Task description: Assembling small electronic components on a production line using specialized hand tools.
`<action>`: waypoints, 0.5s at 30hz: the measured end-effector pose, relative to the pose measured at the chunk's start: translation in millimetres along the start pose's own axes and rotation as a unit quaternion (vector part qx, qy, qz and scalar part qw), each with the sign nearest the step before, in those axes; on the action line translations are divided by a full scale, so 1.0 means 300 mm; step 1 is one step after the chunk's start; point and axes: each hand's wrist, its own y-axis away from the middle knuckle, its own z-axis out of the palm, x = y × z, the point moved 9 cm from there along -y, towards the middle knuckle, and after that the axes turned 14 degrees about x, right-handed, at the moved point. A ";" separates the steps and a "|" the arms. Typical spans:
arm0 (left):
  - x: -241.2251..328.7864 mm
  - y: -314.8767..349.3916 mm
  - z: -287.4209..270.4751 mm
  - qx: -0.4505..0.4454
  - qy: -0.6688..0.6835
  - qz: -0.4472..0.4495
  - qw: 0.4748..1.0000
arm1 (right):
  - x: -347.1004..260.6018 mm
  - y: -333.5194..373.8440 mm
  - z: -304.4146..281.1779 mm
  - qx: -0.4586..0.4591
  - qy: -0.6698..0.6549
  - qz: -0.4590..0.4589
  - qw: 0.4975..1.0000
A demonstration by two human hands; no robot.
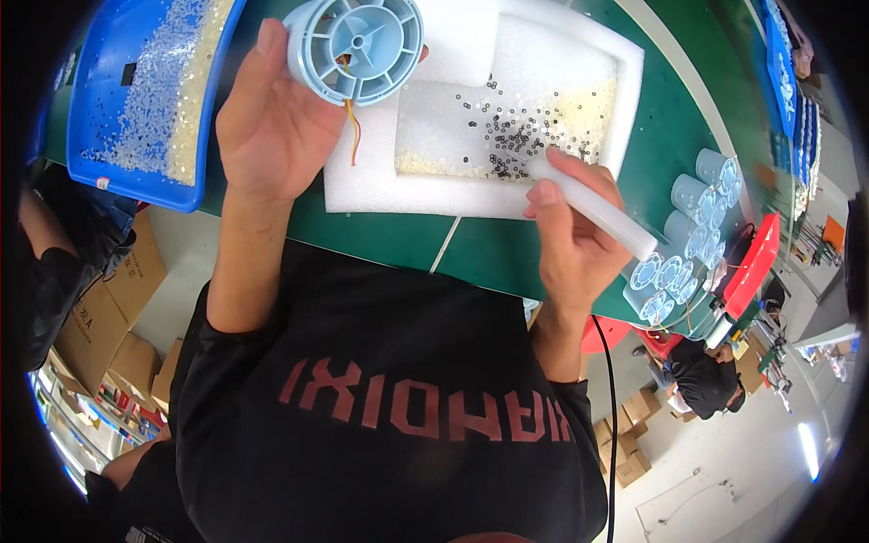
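Observation:
My left hand grips a light blue round plastic housing with a spoked inner ring, raised over the left end of a white foam tray. Thin red and yellow wires dangle from the housing. In my right hand, fingers closed round it, is a thick white rod, slanting up to the left. Its far end is over or against small black rings in the tray; whether it touches them I cannot tell. Pale yellow and clear small pieces lie there too.
On the left, a blue bin holds many tiny clear and cream pieces. Several light blue housings stand at the table's right, beside a red tray. A black cable hangs at the right. Other people are nearby.

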 end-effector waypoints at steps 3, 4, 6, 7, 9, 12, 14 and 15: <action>-0.001 -0.003 -0.027 -0.004 -0.011 0.002 1.000 | 0.054 0.020 -0.001 0.052 -0.042 0.090 0.994; -0.005 -0.006 -0.034 0.001 -0.004 -0.001 1.000 | 0.053 0.022 0.002 0.052 -0.039 0.091 0.994; -0.001 -0.005 -0.027 0.011 -0.006 0.003 1.000 | 0.065 0.027 -0.005 0.065 -0.006 0.115 0.991; 0.001 -0.006 -0.029 0.019 -0.009 0.009 1.000 | 0.067 0.027 -0.003 0.065 -0.004 0.117 0.991; 0.002 -0.011 -0.049 0.009 -0.017 0.011 1.000 | 0.058 0.021 0.005 0.058 0.003 0.097 0.994; 0.003 -0.014 -0.049 -0.003 -0.025 0.017 1.000 | 0.064 0.022 0.004 0.064 -0.006 0.114 0.991; 0.006 -0.015 -0.048 -0.004 -0.024 0.018 1.000 | 0.056 0.017 0.009 0.064 0.003 0.100 0.993; 0.008 -0.015 -0.052 -0.001 -0.033 0.021 0.999 | 0.048 0.014 0.011 0.063 0.011 0.087 0.994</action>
